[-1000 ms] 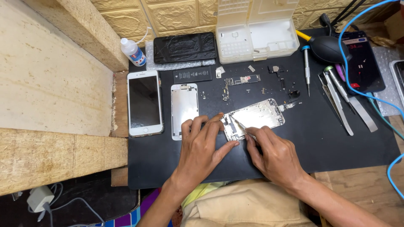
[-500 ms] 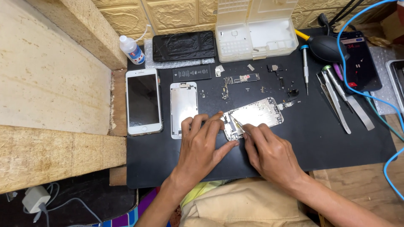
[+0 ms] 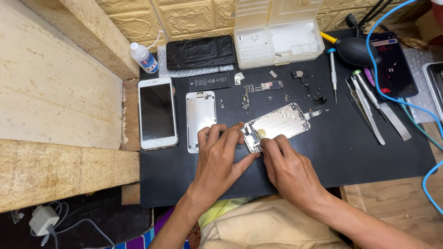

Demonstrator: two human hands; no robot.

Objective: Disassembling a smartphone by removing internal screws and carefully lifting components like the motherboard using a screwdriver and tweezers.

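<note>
Landmark: the open phone shell (image 3: 279,124), lying tilted near the middle of the black mat (image 3: 350,157).
Left hand (image 3: 217,159): rests flat on the mat at the shell's lower-left end, fingers spread and lightly curled, fingertips pressing that end to steady it; it grips nothing.
Right hand (image 3: 288,168): just below the shell, fingers pinched together at the shell's lower-left corner; whether a fine tool is between them I cannot tell.
Handling: the shell looks light, thin and stiff, with small fragile parts inside; best held by its outer edges, not the inner parts.
Left of the shell: a bare silver plate (image 3: 200,115), then a white phone (image 3: 158,113) face up.
Above the shell: a circuit board (image 3: 263,87), a black battery (image 3: 209,81), loose small parts, a dark screen panel (image 3: 200,51) and a white parts tray (image 3: 277,32).
Right of the shell: a screwdriver (image 3: 333,74), tweezers (image 3: 367,108), a black air blower (image 3: 357,48), a blue cable (image 3: 376,60).
In the way: the tiny loose parts just above the shell could be knocked.
</note>
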